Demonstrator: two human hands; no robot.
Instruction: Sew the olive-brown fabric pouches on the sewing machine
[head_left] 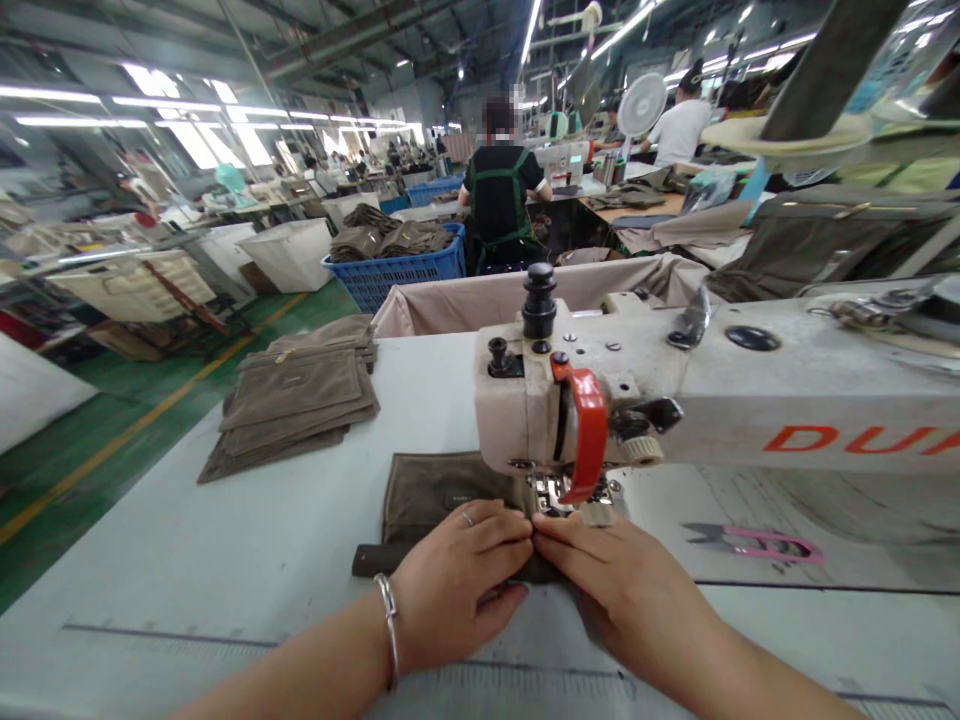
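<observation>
Pressing down on the olive fabric piece (pixel 431 492), I have both hands flat on it at the near edge of the white table (pixel 187 560). My left hand (pixel 454 585) lies palm down with the fingers spread loosely over the cloth, a ring on one finger and a metal bangle (pixel 388 628) at the wrist; it grips nothing, only pins the fabric. My right hand (pixel 626 585) rests beside it, fingertips meeting those of the left just in front of the presser foot (pixel 559 495) of the sewing machine (pixel 675 400). The fabric runs under that foot and out to the left.

A stack of the same olive pieces (pixel 296 400) sits further left on the table. Beyond it a blue basket (pixel 401 272) is heaped with folded olive pieces, and a white bin (pixel 289 255) stands nearby; I cannot tell what is in it. Pink thread snips (pixel 754 543) lie to my right.
</observation>
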